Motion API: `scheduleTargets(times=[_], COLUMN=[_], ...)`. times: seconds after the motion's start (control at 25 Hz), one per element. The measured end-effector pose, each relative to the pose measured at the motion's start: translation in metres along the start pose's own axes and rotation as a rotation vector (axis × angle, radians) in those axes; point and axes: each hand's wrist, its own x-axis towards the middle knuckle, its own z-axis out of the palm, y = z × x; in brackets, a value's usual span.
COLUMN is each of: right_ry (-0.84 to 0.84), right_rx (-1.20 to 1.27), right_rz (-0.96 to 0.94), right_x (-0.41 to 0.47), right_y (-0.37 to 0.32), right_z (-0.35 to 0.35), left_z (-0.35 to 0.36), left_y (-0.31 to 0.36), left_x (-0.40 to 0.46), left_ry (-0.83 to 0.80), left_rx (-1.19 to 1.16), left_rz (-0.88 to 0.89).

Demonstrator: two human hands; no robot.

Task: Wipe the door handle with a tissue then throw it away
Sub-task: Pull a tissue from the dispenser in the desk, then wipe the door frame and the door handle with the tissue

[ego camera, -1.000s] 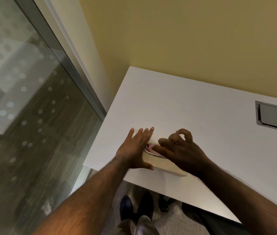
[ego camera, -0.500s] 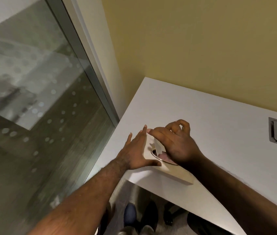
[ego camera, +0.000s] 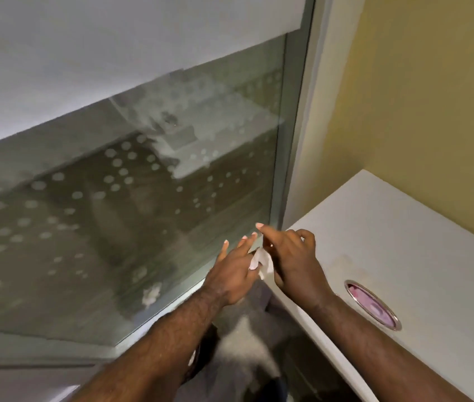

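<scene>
A small white tissue [ego camera: 262, 261] hangs crumpled between my two hands, just off the left end of the white table [ego camera: 404, 242]. My right hand [ego camera: 295, 264] pinches its right side with curled fingers. My left hand [ego camera: 231, 275] holds its left side at the thumb, the other fingers stretched out toward the glass. The tissue box's oval opening [ego camera: 372, 304], with a metallic rim and pink inside, lies on the table behind my right wrist. No door handle is in view.
A tall glass panel [ego camera: 131, 204] with frosted dots and a frosted upper band fills the left. Its metal frame [ego camera: 290, 158] meets the yellow wall [ego camera: 421, 97] beside the table. Grey floor and dark shoes show below my arms.
My right hand drew a tissue out of the box, and both hands lifted off the box and moved left past the table edge. The view has swung left toward the glass.
</scene>
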Motion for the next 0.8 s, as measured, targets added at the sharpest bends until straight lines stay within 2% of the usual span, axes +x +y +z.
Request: scheduleTargets(times=[0.16,0.28,0.44,0.6,0.8], right_ry=[0.014,-0.055,-0.172,-0.081,-0.098], right_rx=[0.125,0.005,-0.133,-0.068,0.041], right_rz=[-0.073,-0.189,-0.328,-0.420,-0.528], right_x=[-0.007,-0.037,-0.079,-0.101,-0.126], right_y=[-0.073,-0.125,-0.192,-0.246,-0.293], right_z=[0.041,0.067,0.100,0.113,0.107], left_z=[-0.030,-0.045,-0.052,-0.049,-0.047], left_y=[-0.051,-0.077,-0.094,-0.100,-0.101], left_x=[-0.078,-0.142,-0.227,-0.302,-0.390], left_ry=[0.065,0.053,0.008,0.018,0.110], left_rx=[0.033,-0.041,-0.132,-0.188,-0.244], left_rz=[-0.153,-0.223,-0.200,-0.236,-0.375])
